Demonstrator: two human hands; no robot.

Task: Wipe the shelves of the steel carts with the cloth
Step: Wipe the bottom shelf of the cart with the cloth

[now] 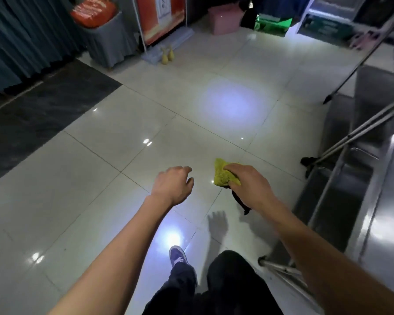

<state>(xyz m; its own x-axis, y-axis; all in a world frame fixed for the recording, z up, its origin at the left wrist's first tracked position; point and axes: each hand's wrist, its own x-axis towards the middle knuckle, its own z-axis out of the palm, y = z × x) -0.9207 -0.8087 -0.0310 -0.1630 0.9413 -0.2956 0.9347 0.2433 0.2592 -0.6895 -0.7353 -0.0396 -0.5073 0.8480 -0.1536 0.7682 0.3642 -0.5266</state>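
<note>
While the left hand (173, 185) hangs loosely curled and empty, the right hand's (248, 185) fingers (230, 168) grip the yellow cloth (222, 176) beside the steel cart (359, 173).

steel cart (359, 169) cut off at right edge | cloth (223, 176) partly hidden under right hand (251, 185) | curtain (21, 37) cropped left

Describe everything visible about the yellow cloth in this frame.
The yellow cloth looks like a fuzzy, microfibre-type rag, bunched into a rough wad with one corner pointing up. The right hand grips it from above, fingers curled over its top edge, holding it in the air over the pale tiled floor. It touches nothing else and is apart from the steel cart to its right.
</note>
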